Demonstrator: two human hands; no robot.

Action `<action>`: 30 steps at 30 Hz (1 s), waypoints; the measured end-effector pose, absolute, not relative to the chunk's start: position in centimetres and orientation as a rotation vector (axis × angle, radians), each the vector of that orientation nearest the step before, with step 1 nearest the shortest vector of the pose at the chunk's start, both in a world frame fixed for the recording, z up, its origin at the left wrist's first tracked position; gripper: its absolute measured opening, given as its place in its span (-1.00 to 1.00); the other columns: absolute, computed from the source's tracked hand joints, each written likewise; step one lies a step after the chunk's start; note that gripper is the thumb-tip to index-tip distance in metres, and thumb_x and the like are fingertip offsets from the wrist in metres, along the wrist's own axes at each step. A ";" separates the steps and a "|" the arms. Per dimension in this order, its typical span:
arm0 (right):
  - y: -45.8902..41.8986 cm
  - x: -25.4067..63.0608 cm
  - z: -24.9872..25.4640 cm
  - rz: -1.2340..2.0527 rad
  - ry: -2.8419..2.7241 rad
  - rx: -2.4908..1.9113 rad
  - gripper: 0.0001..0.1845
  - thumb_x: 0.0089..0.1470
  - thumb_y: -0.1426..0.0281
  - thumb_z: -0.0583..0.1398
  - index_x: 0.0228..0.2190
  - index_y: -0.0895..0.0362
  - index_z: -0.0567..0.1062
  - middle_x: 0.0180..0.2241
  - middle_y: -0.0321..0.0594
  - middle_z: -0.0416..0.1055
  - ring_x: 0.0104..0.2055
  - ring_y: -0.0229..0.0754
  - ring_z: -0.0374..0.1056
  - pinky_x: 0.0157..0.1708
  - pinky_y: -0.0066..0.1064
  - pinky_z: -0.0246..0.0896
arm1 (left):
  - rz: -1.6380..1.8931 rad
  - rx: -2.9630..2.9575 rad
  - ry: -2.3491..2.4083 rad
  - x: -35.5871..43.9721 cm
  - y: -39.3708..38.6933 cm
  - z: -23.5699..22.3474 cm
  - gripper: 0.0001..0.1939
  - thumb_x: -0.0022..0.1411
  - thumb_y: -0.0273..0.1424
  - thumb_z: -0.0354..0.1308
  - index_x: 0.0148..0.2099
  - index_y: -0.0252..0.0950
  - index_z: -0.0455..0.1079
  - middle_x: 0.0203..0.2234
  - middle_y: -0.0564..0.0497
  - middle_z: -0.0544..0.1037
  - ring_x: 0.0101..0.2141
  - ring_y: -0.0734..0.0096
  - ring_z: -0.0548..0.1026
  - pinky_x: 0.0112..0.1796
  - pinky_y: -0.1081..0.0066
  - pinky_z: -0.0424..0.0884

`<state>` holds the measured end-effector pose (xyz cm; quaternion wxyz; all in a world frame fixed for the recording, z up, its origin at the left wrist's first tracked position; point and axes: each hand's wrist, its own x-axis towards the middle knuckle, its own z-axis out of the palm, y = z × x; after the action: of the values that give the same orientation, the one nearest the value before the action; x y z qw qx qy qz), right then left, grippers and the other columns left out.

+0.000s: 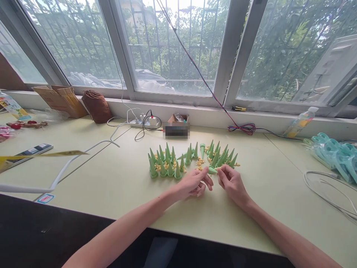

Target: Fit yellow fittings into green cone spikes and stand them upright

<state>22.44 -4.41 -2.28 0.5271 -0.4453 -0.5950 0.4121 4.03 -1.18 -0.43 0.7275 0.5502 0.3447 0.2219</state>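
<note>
Close to the table's front middle, my left hand pinches a green plastic cone between thumb and forefinger, its other fingers curled loosely. My right hand is closed at the cone's other end, on a small yellow piece mostly hidden by the fingers. Left of my hands, several green cones stand upright with small yellow pieces among them. Another group of green cones stands behind my right hand. Loose yellow pieces lie between the groups, near an upside-down green cone.
Behind the cones sit a blurred dark box and a power strip with cables. A coiled red-blue wire and a bottle are at the back right. Teal plastic items and a white cable lie right; a brown pouch stands left.
</note>
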 end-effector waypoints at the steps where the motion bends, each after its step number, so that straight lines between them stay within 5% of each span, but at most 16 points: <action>1: -4.4 22.4 -2.3 0.987 -1.434 -1.062 -0.58 0.22 0.04 0.16 -0.47 0.08 0.26 -0.68 -0.46 0.07 -0.65 -0.34 -0.06 -0.63 -0.43 -0.14 | 0.484 1.184 0.744 4.0 -1.2 -0.4 -0.29 0.19 0.21 0.00 -0.34 -0.42 0.45 -0.48 -0.03 0.52 -0.77 0.73 0.19 -0.76 0.54 -0.20; 9: -4.5 22.5 -2.8 1.008 -1.481 -1.050 -0.57 0.22 0.03 0.15 -0.49 0.08 0.24 -0.65 -0.45 0.08 -0.64 -0.33 -0.06 -0.63 -0.43 -0.14 | 0.492 1.124 0.697 3.8 -1.2 -0.3 -0.38 0.15 0.12 0.17 -0.39 -0.44 0.48 -0.65 0.05 0.40 -0.75 0.73 0.12 -0.74 0.53 -0.27; 18: -4.5 22.6 -2.8 1.018 -1.519 -1.056 -0.56 0.23 0.04 0.14 -0.50 0.08 0.23 -0.65 -0.44 0.07 -0.62 -0.32 -0.05 -0.61 -0.42 -0.13 | 0.653 1.446 0.776 3.4 -1.4 -1.2 -0.51 0.21 0.04 0.16 -0.32 -0.37 0.44 -0.78 0.16 0.26 -0.77 0.62 0.17 -0.73 0.57 0.08; 30: -4.8 22.4 -2.2 1.074 -1.490 -1.016 -0.57 0.24 0.06 0.14 -0.50 0.08 0.21 -0.65 -0.45 0.05 -0.62 -0.32 -0.09 -0.60 -0.42 -0.17 | 1.095 2.089 0.856 3.8 -1.8 -1.5 -0.73 0.27 -0.26 0.19 -0.39 -0.31 0.29 -0.43 0.05 0.32 -0.53 0.56 0.31 -0.53 0.54 0.34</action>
<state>22.37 -4.76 -2.23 0.4981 -0.4196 -0.6155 0.4438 3.82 -1.78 -1.55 0.3111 0.7912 0.3243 0.4148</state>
